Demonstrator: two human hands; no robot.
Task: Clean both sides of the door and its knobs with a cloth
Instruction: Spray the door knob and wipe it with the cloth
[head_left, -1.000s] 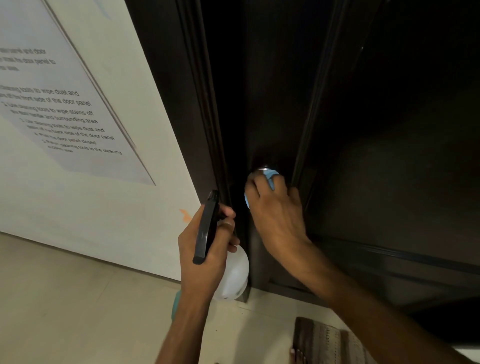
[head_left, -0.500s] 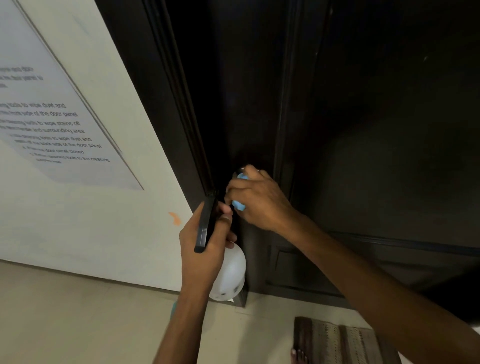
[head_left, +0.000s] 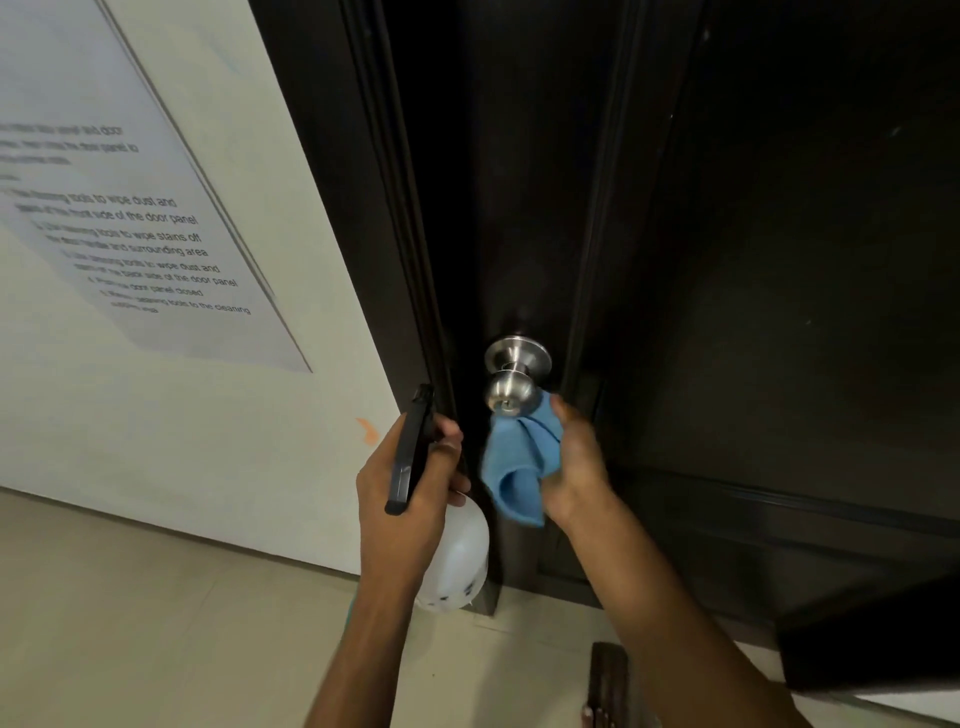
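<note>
Bare steel knob on a dark door, blue cloth bunched just below it.

The round brushed-steel door knob (head_left: 511, 396) stands out from the dark brown wooden door (head_left: 753, 270) near its left edge, uncovered, its keyhole face turned toward the camera. The crumpled blue microfibre cloth (head_left: 519, 462) touches the knob's lower right side and hangs down from there, grasped in the right hand (head_left: 574, 467), whose fingers curl round the folds. Just left of it, the left hand (head_left: 410, 499) grips the black trigger head of a white plastic spray bottle (head_left: 457, 561), the bottle's body hanging below the fist. Further left, a white wall (head_left: 218, 441) carries a printed sheet of instructions (head_left: 119, 218), and pale floor tiles (head_left: 156, 623) lie underneath.
</note>
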